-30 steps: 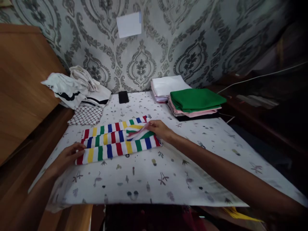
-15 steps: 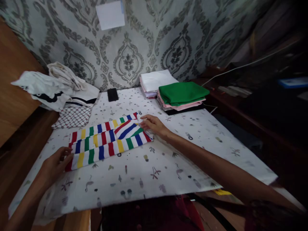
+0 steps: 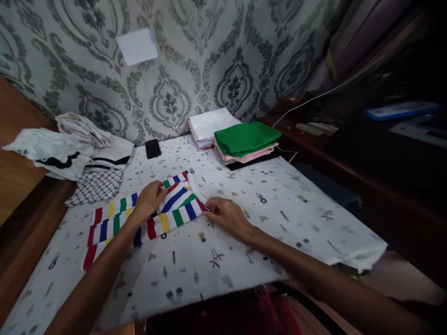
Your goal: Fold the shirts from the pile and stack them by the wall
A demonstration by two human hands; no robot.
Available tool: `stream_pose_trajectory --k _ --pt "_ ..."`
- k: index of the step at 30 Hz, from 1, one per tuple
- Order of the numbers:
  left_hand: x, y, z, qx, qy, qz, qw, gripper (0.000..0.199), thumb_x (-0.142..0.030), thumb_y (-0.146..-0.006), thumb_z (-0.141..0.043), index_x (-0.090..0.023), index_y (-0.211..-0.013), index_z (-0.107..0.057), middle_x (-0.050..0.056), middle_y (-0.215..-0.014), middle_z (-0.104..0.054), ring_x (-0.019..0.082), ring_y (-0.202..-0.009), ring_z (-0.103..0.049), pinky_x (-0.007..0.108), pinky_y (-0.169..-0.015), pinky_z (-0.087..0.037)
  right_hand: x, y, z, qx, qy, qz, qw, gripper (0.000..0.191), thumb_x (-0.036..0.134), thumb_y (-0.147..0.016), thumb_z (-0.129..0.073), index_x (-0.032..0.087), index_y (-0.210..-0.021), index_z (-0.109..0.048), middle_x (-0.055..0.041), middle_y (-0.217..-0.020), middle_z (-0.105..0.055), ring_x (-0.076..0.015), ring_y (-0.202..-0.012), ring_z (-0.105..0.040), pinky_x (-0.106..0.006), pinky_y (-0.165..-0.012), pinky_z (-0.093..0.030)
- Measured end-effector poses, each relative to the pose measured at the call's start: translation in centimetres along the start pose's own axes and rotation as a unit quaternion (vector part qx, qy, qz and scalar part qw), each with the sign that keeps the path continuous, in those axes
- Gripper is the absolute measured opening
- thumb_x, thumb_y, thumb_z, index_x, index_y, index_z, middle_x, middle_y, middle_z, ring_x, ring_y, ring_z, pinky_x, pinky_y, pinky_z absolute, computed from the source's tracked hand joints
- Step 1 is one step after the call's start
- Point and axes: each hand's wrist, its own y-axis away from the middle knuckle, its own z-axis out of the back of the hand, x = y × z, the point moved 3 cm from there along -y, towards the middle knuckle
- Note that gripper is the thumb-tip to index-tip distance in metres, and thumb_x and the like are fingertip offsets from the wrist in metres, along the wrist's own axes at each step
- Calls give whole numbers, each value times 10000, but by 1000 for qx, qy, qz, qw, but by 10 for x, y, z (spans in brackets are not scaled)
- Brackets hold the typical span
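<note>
A striped shirt (image 3: 179,214) in red, white, blue, green and yellow lies folded into a long strip on the table. Its white neckband (image 3: 197,188) shows at the right end. My right hand (image 3: 226,216) pinches the near right corner of the shirt, thumb and fingers closed on the cloth. My left hand (image 3: 150,200) rests on the middle of the strip, its bent fingers together on the fabric near the far edge. My left forearm hides part of the shirt's left half.
White printed cloth covers the table (image 3: 244,195). At the back lie a black phone (image 3: 152,149), a white folded stack (image 3: 211,123) and a pile topped by green cloth (image 3: 247,138). Rumpled white clothes (image 3: 84,149) lie at the left. A cable (image 3: 324,95) runs along the right.
My left hand has moved from the shirt's left end to its middle. My right hand has shifted to the near right corner and closed on it. The camera view has turned slightly.
</note>
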Motion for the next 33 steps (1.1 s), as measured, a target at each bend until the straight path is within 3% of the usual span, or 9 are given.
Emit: stream_pose_trajectory --k 9,22,25,29,33 --pt "7 -10 -9 7 4 -3 1000 195 -353 -855 -497 -218 -810 -629 22 -784 -691 201 -752 -621 305 -671 -429 -10 0 -2 -29 -82 7 996 114 157 -760 -602 220 -668 -629 46 -604 -621 -109 -565 -530 -236 -550 -358" --pt "-6 0 -5 16 -5 -49 999 286 -405 -916 -427 -204 -934 -630 50 -874 -685 215 -821 -615 331 -740 -455 -15 -1 -1 -2 -51 20 999 106 136 -760 -593 219 -714 -640 26 -671 -666 -115 -595 -554 -248 -558 -364" --pt "1 11 5 15 29 -75 997 324 -429 -923 -430 -195 -1060 -607 71 -1011 -672 219 -918 -620 350 -834 -484 -16 2 -1 -8 -59 23 998 77 180 -792 -603 219 -758 -660 26 -669 -658 -117 -596 -553 -248 -565 -376" --pt "17 40 16 -24 44 -72 996 326 -428 -941 -418 -195 -1095 -586 80 -1080 -653 227 -993 -618 375 -898 -500 -8 2 3 -67 -67 47 994 131 244 -853 -562 215 -886 -685 12 -684 -653 -129 -606 -557 -258 -594 -419" --pt "16 73 7 -64 9 -77 995 299 -366 -965 -398 -184 -1108 -588 112 -1115 -641 247 -1064 -607 422 -961 -498 26 -19 -6 -39 -2 188 981 217 187 -902 -479 182 -964 -687 -65 -913 -706 -187 -844 -637 -318 -768 -501"
